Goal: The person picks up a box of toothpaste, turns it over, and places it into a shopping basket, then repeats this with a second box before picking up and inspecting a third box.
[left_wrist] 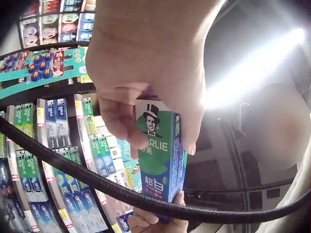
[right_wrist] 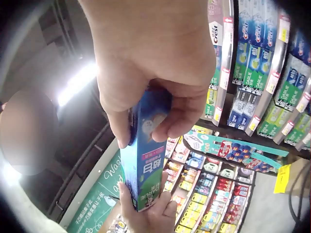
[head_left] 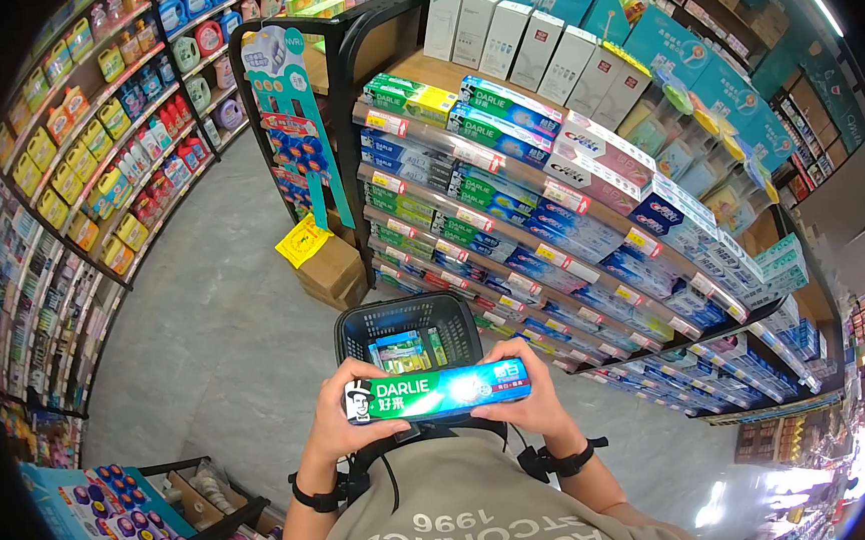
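Observation:
A green and blue DARLIE toothpaste box (head_left: 437, 392) is held level in front of the shirt, its printed long side facing up toward the head view. The left hand (head_left: 340, 413) grips its green end with the man-in-hat picture, and the right hand (head_left: 536, 393) grips its blue end. In the left wrist view the left hand (left_wrist: 146, 63) has thumb and fingers on opposite sides of the box (left_wrist: 158, 160). The right wrist view has the right hand (right_wrist: 155, 68) pinching the blue end of the box (right_wrist: 148, 155).
Beyond the box stands a dark basket (head_left: 348, 338) holding several small boxes. A toothpaste shelf (head_left: 509, 219) curves along the right. Bottles fill shelves (head_left: 93, 143) at the left. A carton (head_left: 332, 270) with a yellow sheet is on the floor by the shelf end.

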Tool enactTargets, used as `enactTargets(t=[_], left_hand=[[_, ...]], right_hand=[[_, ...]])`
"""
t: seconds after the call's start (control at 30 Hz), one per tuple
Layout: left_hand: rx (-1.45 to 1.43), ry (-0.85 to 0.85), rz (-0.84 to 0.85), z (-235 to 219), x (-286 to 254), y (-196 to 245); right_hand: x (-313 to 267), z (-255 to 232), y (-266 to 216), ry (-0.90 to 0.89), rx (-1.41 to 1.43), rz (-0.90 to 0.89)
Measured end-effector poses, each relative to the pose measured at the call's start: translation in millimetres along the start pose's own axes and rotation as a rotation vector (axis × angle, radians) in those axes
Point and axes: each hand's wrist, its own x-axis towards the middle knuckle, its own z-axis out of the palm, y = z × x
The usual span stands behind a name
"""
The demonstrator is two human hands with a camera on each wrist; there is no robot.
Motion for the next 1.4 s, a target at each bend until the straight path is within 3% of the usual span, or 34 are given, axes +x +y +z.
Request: enactTargets(t=[0.83,1.27,1.4], left_hand=[[0.018,-0.008,0.023,0,0,1],[0.039,0.000,0.025,-6,-7,3],[-0.002,0.007,-0.006,-5,-9,2]], right_hand=[[1,-2,-4,-0.017,0.047,0.006],[10,5,-14,-0.120,0.165,0.002],[5,3,-14,-0.085,0.062,0.046]])
